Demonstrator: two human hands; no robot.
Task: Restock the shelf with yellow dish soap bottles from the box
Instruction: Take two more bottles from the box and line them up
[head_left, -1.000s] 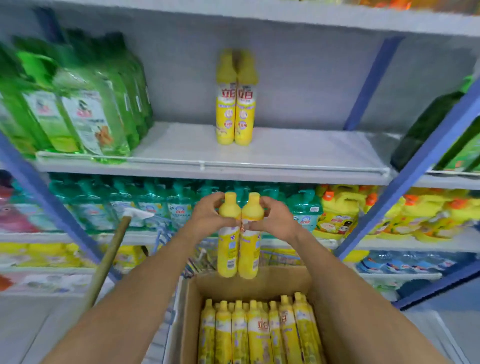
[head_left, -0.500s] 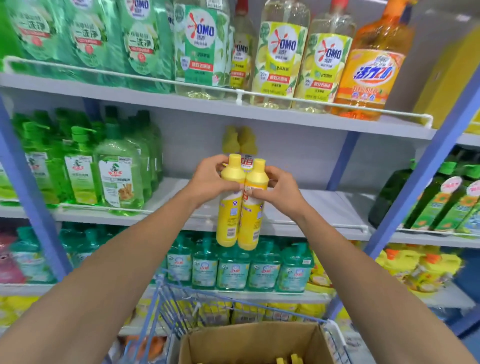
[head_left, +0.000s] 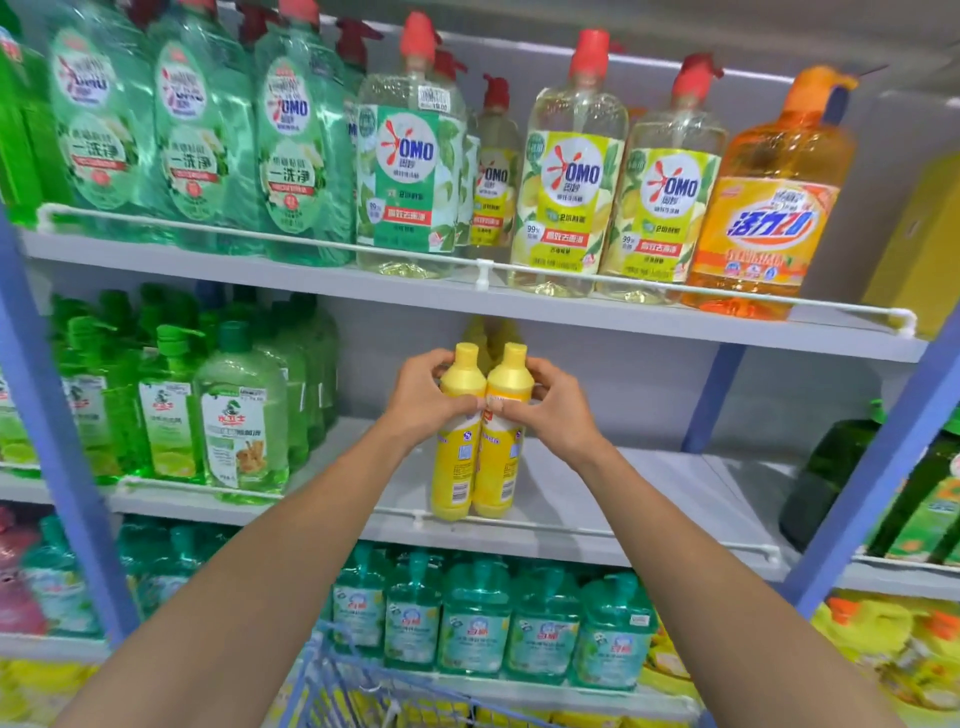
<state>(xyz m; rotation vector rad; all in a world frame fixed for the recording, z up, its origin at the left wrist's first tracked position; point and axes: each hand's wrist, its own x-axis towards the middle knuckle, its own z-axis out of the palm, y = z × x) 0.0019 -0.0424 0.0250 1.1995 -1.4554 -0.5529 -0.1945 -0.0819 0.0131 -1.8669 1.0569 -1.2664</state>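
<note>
My left hand (head_left: 426, 400) is clasping one slim, glossy yellow bottle (head_left: 453, 467), my right hand (head_left: 558, 410) its twin (head_left: 497, 467). Both are being held upright, touching, at the grey shelf's (head_left: 649, 499) front edge.

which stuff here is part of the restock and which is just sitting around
Job: yellow bottles, left hand, right hand, middle shelf.
Just there: green bottles, OMO bottles, orange bottle, teal bottles, cart.

Two yellow soap bottles (head_left: 454, 467), upright, touching side by side, at middle shelf (head_left: 649, 493) front edge.
</note>
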